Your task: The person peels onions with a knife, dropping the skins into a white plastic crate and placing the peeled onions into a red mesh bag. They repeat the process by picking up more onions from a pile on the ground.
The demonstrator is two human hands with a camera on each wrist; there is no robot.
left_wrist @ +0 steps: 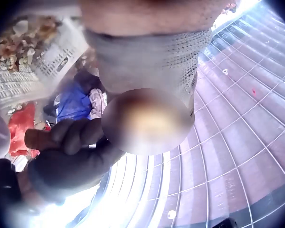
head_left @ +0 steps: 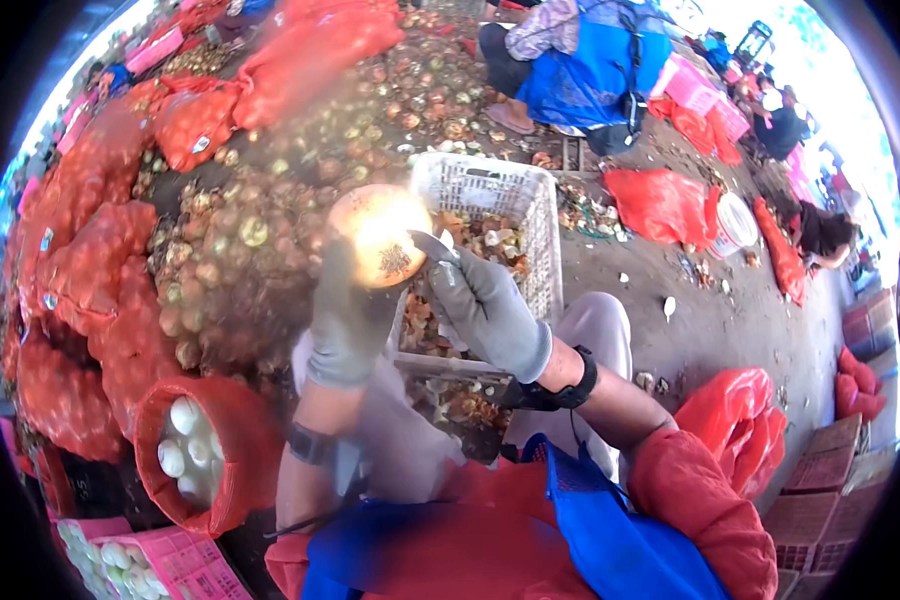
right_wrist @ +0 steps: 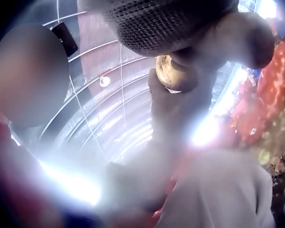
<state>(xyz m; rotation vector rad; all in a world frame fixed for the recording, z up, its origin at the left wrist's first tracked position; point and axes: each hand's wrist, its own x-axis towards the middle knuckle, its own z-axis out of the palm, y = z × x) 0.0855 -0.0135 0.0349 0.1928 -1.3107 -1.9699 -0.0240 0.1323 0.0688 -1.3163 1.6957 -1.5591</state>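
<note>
A round, yellow-brown onion with dry skin (head_left: 378,232) is held up in the air in front of the person, over the near edge of a white slatted plastic crate (head_left: 490,190). The left hand (head_left: 353,318), in a grey knit glove, rises from below with its forearm almost upright, and its fingers curl round the onion's underside and back. The onion's root end faces the head camera. In the left wrist view the onion (left_wrist: 145,121) is a blurred ball just below the gloved palm.

The right hand (head_left: 490,312), also in a grey glove, comes in from the right with its wrist bent upward. Its fingers are wrapped tightly round a small knife with a grey metal blade (head_left: 430,246), whose tip touches the onion's right edge. A black strap circles each wrist.

The crate holds peelings and scraps. To the left lies a heap of unpeeled brown onions (head_left: 240,270), with filled red mesh sacks (head_left: 80,260) beyond it. At the lower left, an open red mesh sack (head_left: 240,440) holds peeled white onions (head_left: 185,440). Grey ground (head_left: 700,320) stretches to the right.
</note>
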